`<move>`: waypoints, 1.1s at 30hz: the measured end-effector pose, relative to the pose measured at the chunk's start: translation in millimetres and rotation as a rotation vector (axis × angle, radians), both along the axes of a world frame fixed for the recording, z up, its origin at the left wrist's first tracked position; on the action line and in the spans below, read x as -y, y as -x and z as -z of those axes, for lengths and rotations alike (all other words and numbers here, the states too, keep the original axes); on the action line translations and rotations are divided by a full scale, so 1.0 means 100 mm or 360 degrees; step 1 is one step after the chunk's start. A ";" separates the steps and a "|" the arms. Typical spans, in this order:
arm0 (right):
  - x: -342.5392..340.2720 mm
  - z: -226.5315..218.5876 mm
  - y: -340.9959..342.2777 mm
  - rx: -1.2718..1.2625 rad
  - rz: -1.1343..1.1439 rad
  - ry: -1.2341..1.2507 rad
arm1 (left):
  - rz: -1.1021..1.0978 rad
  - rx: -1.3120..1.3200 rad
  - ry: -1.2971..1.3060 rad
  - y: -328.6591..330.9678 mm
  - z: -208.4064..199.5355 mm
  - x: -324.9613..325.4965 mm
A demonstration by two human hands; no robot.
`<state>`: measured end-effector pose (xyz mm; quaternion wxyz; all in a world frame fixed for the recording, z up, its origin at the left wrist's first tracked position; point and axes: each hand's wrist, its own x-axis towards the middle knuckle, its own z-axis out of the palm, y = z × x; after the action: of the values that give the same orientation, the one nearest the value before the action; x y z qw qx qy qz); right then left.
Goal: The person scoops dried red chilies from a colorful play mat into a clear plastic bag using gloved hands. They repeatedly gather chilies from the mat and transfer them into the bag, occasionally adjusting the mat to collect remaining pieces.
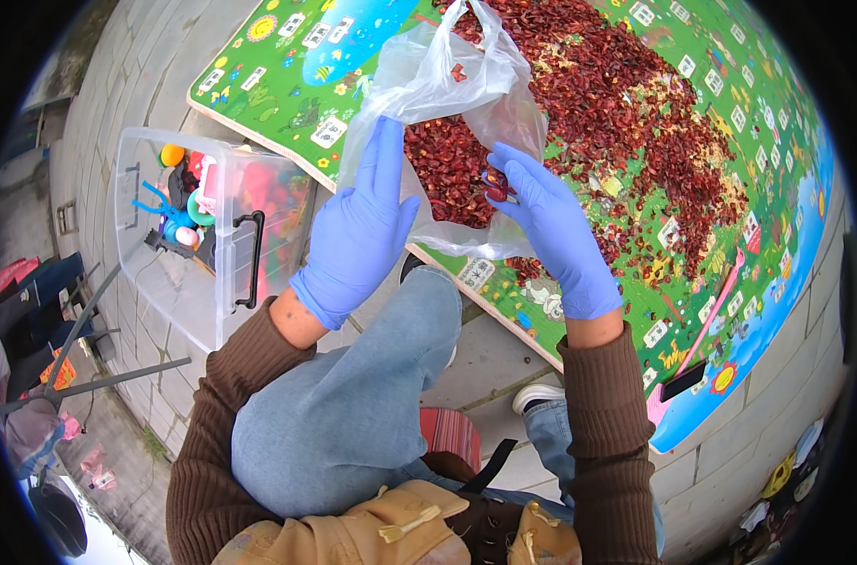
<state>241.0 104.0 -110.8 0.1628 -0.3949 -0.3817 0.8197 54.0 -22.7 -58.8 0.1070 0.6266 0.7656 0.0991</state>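
Observation:
A translucent white plastic bag [414, 80] stands with its mouth open in front of me, partly filled with cut dried red chilies [447, 169]. My left hand [353, 235], in a blue-violet glove, lies along the bag's left side with its fingers stretched out. Over the right edge of the opening, my gloved right hand [558, 226] has its thumb and fingers drawn together around a few chili pieces [496, 184]. Behind and right of the bag, a wide heap of dried chilies [598, 85] with pale seeds is spread over a green printed play mat [282, 113].
A clear plastic box [165, 282] holding colourful toys stands left of the mat. Toward the mat's right edge lie a thin pink stick [718, 311] and a flat black object [682, 381]. Grey paving [169, 85] surrounds the mat. A red striped seat [450, 433] shows below my legs.

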 end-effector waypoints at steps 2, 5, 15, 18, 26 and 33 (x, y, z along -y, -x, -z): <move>0.06 0.00 0.00 0.0053 -0.0062 -0.0062 | 0.0014 0.0010 -0.0023 0.00 0.00 0.00; 0.09 0.02 -0.07 -0.0004 -0.0072 0.0024 | 0.0012 0.0024 -0.0017 0.01 0.01 -0.01; -0.08 0.33 -0.92 -0.0020 0.0547 -0.0128 | -0.0037 0.0012 0.0000 0.02 -0.01 -0.02; -0.10 0.74 -1.50 0.0441 0.0596 -0.0166 | -0.0008 -0.0031 0.0000 0.03 0.01 -0.01; 0.37 1.81 -2.94 0.1847 0.0220 -0.0765 | -0.0053 -0.0013 -0.0055 0.11 0.12 0.03; 0.42 1.88 -2.15 0.2057 0.0100 -0.1151 | -0.0228 -0.0076 0.0069 0.21 0.15 0.12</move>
<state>455.7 62.1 -299.0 0.0488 -0.7312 -0.6360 0.2418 33.3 -34.8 -74.0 0.0949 0.5700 0.8127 0.0748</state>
